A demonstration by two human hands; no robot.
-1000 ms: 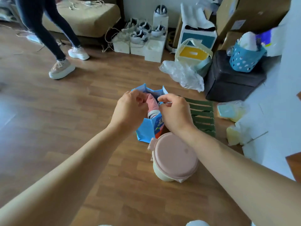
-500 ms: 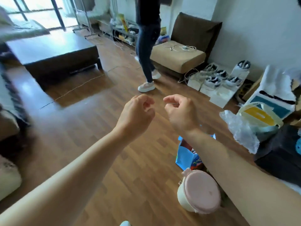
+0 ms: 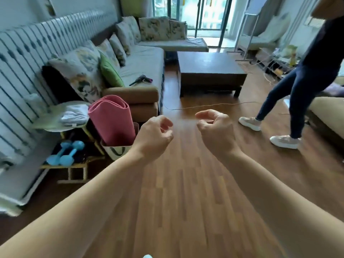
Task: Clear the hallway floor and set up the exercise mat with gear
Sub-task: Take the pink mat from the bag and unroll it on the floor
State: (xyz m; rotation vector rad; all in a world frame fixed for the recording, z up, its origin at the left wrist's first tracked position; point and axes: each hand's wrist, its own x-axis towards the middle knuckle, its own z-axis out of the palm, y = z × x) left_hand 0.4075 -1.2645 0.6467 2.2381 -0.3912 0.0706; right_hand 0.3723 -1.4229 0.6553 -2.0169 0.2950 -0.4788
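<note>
A rolled pink exercise mat [image 3: 111,118] stands upright in a white bag [image 3: 116,151] beside the sofa's end. Two light blue dumbbells [image 3: 65,151] lie on the lower shelf of a small side table, and a folded white towel [image 3: 74,114] rests on its top. My left hand [image 3: 154,136] hovers just right of the mat, fingers loosely curled, holding nothing. My right hand [image 3: 214,131] floats at the same height over the wooden floor, also loosely curled and holding nothing.
A long sofa [image 3: 141,58] with cushions runs along the left wall. A dark coffee table [image 3: 210,71] stands ahead. A person in dark trousers and pale shoes [image 3: 284,141] walks at the right. A thin cord [image 3: 214,105] lies across the floor.
My view has swung from the blue bag and pink-lidded container on the floor toward the sofa side. Both hands let go of the bag and now hang in the air holding nothing.
</note>
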